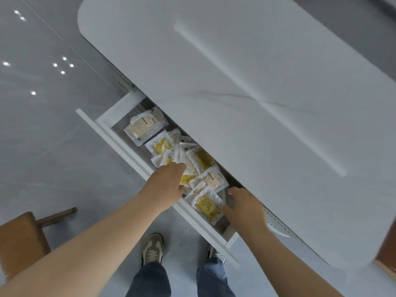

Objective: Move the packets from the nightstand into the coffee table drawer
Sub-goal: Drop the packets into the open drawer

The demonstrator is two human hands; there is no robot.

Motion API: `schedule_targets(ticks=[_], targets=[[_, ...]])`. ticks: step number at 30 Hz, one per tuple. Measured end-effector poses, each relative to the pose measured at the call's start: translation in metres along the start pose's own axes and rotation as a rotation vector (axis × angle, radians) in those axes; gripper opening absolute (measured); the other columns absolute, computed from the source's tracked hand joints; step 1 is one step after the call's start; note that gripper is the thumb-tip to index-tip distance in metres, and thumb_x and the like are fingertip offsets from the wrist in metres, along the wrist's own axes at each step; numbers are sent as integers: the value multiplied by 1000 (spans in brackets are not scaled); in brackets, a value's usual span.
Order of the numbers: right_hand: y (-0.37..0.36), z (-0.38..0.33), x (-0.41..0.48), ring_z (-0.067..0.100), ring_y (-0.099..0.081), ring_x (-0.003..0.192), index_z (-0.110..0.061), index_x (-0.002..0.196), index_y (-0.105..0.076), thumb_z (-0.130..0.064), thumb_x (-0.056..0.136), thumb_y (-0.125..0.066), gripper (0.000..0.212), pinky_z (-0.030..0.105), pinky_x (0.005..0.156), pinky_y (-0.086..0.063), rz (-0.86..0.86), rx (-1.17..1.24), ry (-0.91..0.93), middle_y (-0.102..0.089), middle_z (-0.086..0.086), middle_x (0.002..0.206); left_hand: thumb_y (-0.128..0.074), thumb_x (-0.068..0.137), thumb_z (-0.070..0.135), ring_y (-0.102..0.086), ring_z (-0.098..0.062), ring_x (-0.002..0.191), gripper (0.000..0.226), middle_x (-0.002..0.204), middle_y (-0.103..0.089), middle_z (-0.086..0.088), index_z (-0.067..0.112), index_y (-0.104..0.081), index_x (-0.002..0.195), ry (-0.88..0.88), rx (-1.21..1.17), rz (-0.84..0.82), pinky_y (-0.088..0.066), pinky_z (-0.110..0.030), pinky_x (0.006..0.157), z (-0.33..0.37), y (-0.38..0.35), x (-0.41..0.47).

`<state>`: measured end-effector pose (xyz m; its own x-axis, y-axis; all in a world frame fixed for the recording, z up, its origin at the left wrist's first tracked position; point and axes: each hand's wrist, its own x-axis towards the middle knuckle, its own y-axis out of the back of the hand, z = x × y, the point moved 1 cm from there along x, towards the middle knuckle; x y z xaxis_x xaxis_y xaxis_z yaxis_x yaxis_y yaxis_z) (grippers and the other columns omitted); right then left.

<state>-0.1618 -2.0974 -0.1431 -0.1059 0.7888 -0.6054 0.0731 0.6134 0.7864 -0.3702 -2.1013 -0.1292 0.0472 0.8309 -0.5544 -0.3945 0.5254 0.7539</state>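
Observation:
The white coffee table's drawer is pulled out toward me and holds several clear packets, some yellow and some beige. My left hand reaches into the middle of the drawer, and its fingers pinch a pale packet on top of the pile. My right hand is at the drawer's right end, its fingertips touching the edge of a yellow packet. The fingers of both hands are partly hidden behind the hands. The nightstand is not in view.
The white coffee table top overhangs the back of the drawer. A brown wooden stool stands at the lower left on the glossy grey floor. My feet are just in front of the drawer. A brown piece of furniture shows at the right edge.

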Motion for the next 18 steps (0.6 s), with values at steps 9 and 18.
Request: schedule_targets(ticks=[9, 18], targets=[[178, -10, -140, 15, -51, 116, -27, 136, -42, -41, 90, -56, 50, 26, 93, -43, 148, 45, 82, -52, -5, 129, -50, 93, 20, -58, -23, 106, 33, 122, -57, -8, 11, -48, 124, -194, 115, -30, -50, -37, 90, 74, 141, -116], [351, 18, -326, 12, -56, 111, -30, 131, -48, -42, 86, -62, 48, 29, 89, -47, 599, 133, -24, -58, -9, 125, -50, 96, 32, -46, -17, 125, 51, 141, -45, 1, 22, -34, 143, -579, 144, 226, -39, -28, 102, 207, 299, -240]])
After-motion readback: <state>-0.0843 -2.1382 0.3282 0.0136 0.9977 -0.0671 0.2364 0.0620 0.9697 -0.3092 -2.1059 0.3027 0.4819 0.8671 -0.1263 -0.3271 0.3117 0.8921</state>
